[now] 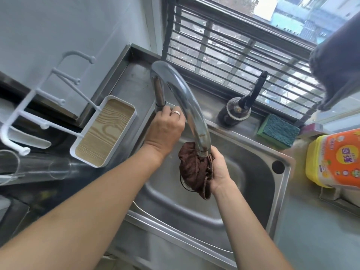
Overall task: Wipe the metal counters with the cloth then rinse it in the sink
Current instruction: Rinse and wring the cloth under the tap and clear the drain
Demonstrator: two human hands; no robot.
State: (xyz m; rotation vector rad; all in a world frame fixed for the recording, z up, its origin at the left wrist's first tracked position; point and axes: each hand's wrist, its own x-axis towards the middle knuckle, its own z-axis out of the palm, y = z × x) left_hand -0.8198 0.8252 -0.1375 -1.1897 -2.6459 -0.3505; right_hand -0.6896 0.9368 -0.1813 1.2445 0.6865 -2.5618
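Note:
A dark brown cloth hangs bunched under the spout of the curved chrome faucet, above the steel sink. My right hand grips the cloth from its right side, just below the spout. At the base of the faucet my left hand, with a ring on one finger, curls round the tap's handle. I cannot see any water running. The sink drain is mostly hidden behind the cloth.
A white tray with a wood-grain bottom and a white hook rack stand left of the sink. Behind it, a dark bottle and a green-blue sponge. A yellow-orange detergent tub is on the right counter.

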